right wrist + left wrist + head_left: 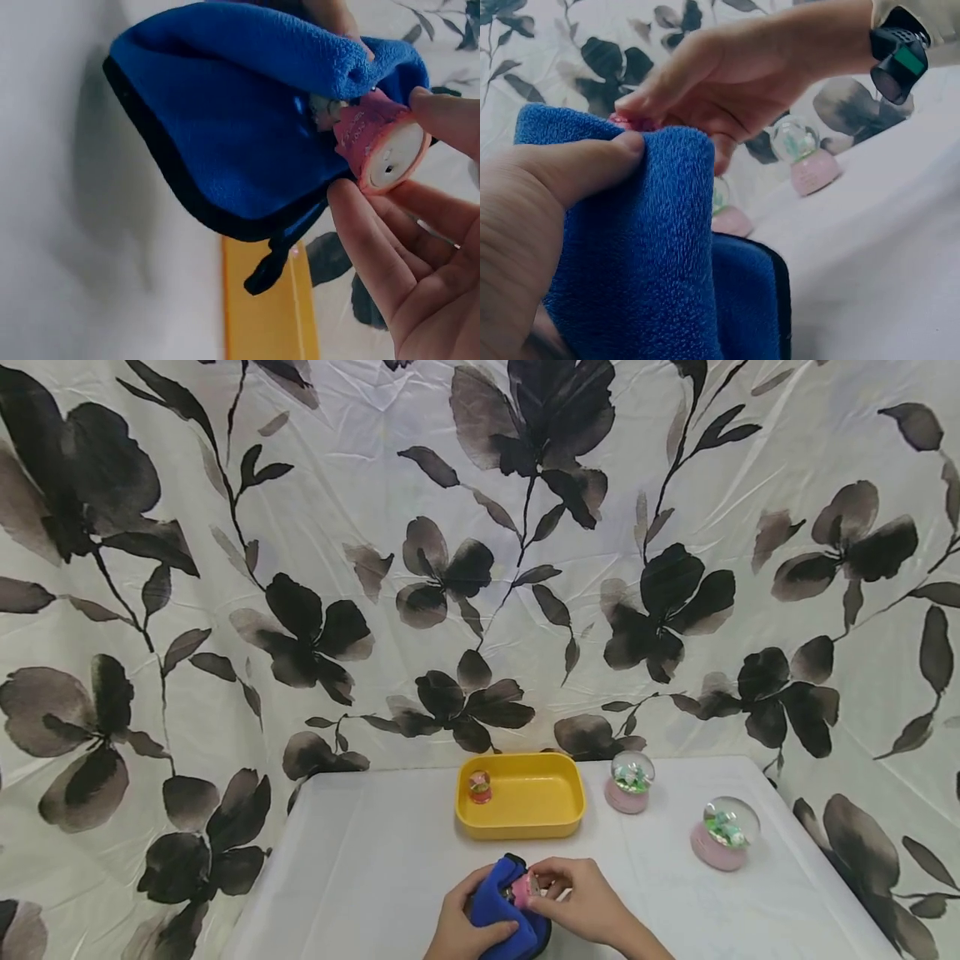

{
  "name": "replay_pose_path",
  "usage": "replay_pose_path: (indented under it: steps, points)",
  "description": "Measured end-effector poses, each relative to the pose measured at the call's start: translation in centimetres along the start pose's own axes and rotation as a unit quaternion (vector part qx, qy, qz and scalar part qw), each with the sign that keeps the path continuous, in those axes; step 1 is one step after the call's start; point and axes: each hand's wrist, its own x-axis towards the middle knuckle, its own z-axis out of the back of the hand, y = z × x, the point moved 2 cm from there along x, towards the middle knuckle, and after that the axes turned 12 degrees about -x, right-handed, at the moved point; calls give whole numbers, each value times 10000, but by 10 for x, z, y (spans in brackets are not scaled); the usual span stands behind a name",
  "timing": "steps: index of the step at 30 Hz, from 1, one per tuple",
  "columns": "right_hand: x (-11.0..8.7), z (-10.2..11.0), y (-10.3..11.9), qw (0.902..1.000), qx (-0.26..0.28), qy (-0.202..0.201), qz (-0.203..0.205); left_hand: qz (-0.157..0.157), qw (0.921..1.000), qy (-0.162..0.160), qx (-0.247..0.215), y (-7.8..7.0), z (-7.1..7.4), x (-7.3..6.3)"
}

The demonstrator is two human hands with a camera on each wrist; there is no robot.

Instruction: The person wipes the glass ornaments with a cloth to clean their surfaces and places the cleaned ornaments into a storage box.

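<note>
My left hand (468, 917) grips a blue cloth (498, 906) with a black edge, folded around the globe end of a small snow globe (371, 139). Its pink base sticks out of the cloth, and the white underside faces my right hand (420, 247) in the right wrist view. Thumb and fingers of that hand pinch the base by its rim. In the left wrist view the cloth (652, 240) hides most of the globe, and my left thumb presses on the fold.
A yellow tray (521, 832) stands at the back of the white table (360, 860), holding a small red-based snow globe (480, 787). To its right are two larger pink-based snow globes, one nearer the tray (628, 783) and one farther right (723, 835). A flowered curtain hangs behind.
</note>
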Motion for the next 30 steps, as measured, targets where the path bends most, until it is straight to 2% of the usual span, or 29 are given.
replay_pose_path:
  steps: [2, 6, 12, 16, 19, 21, 23, 26, 30]
  points:
    - [2, 3, 4, 9998, -89, 86, 180, -40, 9997, 57, -219, 1, 0, 0]
    - [6, 8, 10, 9957, -273, 324, 818, -80, 9978, 158, -639, 4, 3, 1]
    - [9, 14, 19, 9792, -706, 431, 1852, 36, 9972, 98, -736, 6, 7, 5]
    - [9, 14, 21, 9604, -1281, 116, 2472, -102, 9950, 76, -990, 6, 7, 7]
    - [8, 11, 17, 9516, -1473, -275, 2683, -139, 9917, 70, -1279, 5, 5, 7]
    - [7, 8, 13, 9540, -1328, -484, 2643, -139, 9905, 36, -1366, 5, 4, 7]
    - [6, 5, 7, 9611, -1115, -627, 2448, -150, 9912, -52, -1315, 4, 3, 6]
    - [4, -1, 1, 9729, -891, -762, 1994, -183, 9923, -217, -1205, 5, 3, 5]
    - [2, -5, -4, 9864, -656, -700, 1335, -260, 9931, -348, -1091, 6, 1, 2]
